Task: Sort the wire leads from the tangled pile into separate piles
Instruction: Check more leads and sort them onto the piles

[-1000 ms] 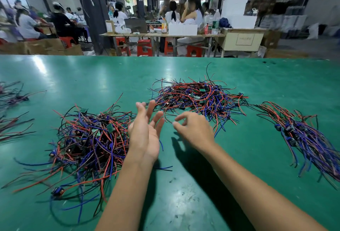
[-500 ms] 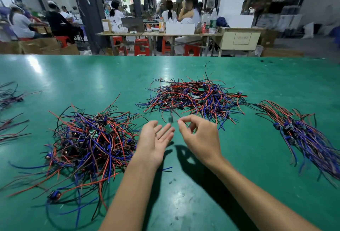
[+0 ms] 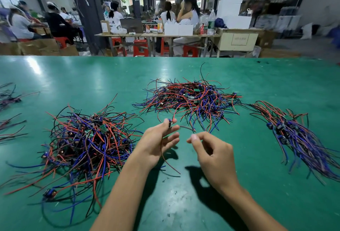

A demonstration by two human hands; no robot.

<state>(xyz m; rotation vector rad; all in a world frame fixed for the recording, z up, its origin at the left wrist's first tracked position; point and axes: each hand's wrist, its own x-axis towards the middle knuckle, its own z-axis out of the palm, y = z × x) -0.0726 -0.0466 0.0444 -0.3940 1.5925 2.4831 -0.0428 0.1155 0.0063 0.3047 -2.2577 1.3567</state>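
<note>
1. The left hand [image 3: 158, 143] is raised above the green bench [image 3: 239, 203], palm turned inward, and its thumb and forefinger are pinched shut on a small dark component with a wire lead [image 3: 170, 123] attached.
2. From that pinch one red strand arcs up toward the central pile [image 3: 191, 100], while thin dark strands hang down past the palm and trail onto the bench.
3. The right hand [image 3: 214, 154] hovers just beside the left, fingers [image 3: 193, 138] curled loosely with thumb and forefinger apart, gripping nothing.
4. The central pile is a loose tangle of red, blue and black leads, lying beyond both hands.
5. A larger tangled heap [image 3: 86, 142] sits to the left, its near edge close to the left forearm.
6. On the right, a bundle [image 3: 294, 133] lies with its leads roughly aligned, fanning toward the near right edge.
7. A few more leads [image 3: 9, 98] lie at the far left edge, partly cut off.
</note>
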